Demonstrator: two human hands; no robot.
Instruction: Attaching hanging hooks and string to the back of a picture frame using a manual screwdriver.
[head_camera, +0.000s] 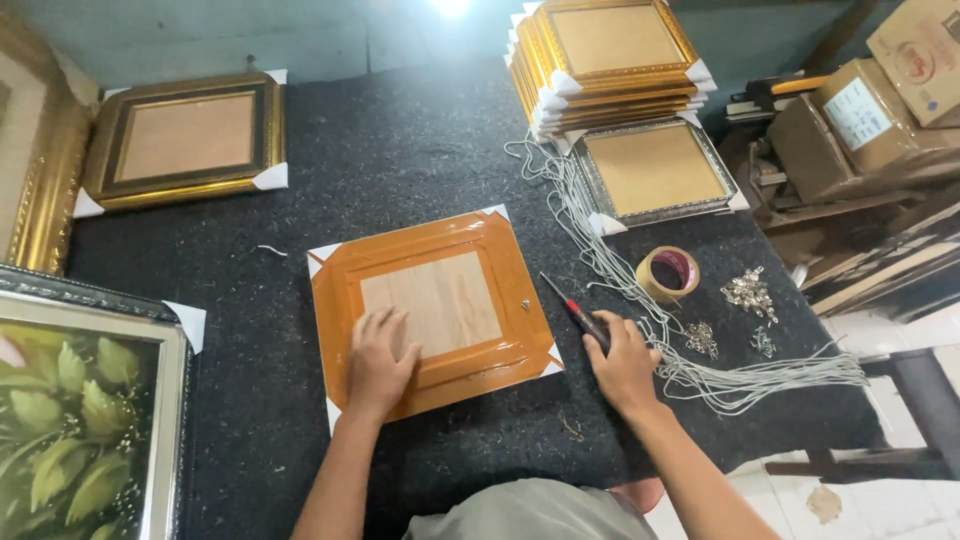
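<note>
Here the left hand (378, 362) lies flat, fingers spread, on the orange frame back (432, 306); the right hand (622, 362) has its fingers closed around a red-handled screwdriver (575, 313) on the worktop (400, 150)

Cardboard boxes stacked at the upper right edge of the workspace.

2 brown cardboard boxes sit at the upper right, beyond the dark felt-covered table. The nearer box (865, 110) is tilted and carries a pale rectangular paper label (856, 113) on its side. Just behind it, touching the picture's corner, the second box (920, 45) shows a round red printed mark (918, 58) on its tan face.
</note>
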